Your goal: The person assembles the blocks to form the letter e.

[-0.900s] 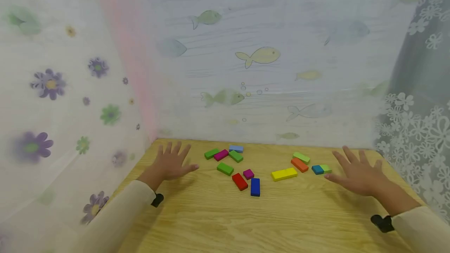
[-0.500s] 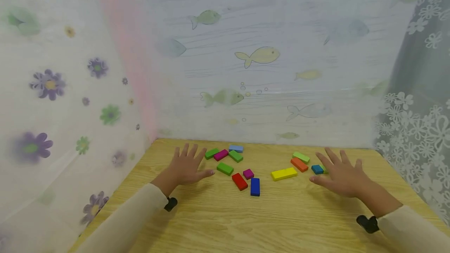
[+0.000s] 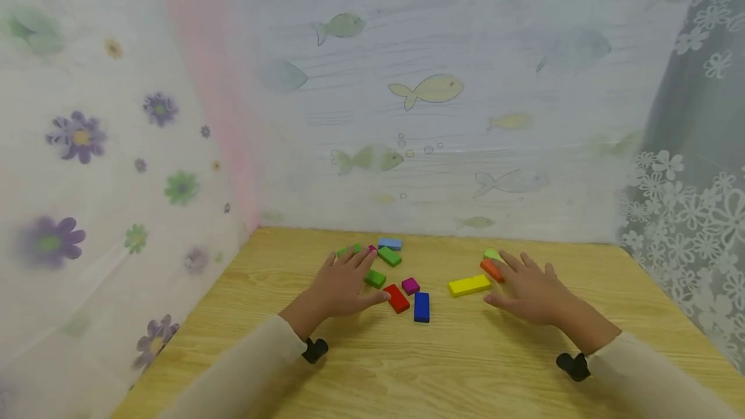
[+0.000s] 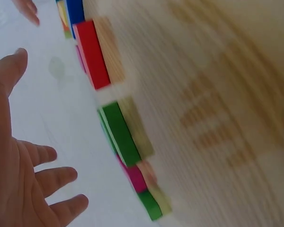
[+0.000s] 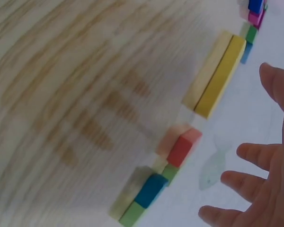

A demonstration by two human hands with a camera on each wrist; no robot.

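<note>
My left hand (image 3: 343,286) hovers with spread fingers over the left group of coloured blocks, holding nothing. It partly covers a green block (image 3: 375,279) and a magenta block (image 4: 132,177); its thumb overlaps the edge of a red block (image 3: 398,299) in the head view. My right hand (image 3: 532,293), fingers also spread, is above the right group, near an orange block (image 3: 491,269) and a yellow block (image 3: 469,286). The teal block (image 5: 151,190) beside a light green block (image 5: 132,215) is hidden in the head view. Both wrist views show the hands raised off the table.
Between the hands lie a blue block (image 3: 421,307) and a small magenta block (image 3: 410,286). A light blue block (image 3: 390,244) and another green block (image 3: 390,256) are farther back. Behind the wooden table (image 3: 442,367) hangs a fish-print curtain (image 3: 361,102); a flower-print one (image 3: 105,199) is at left.
Both hands have moved inward over the table, the left one rightward and the right one leftward, coming over the blocks. The blocks have stayed in place.
</note>
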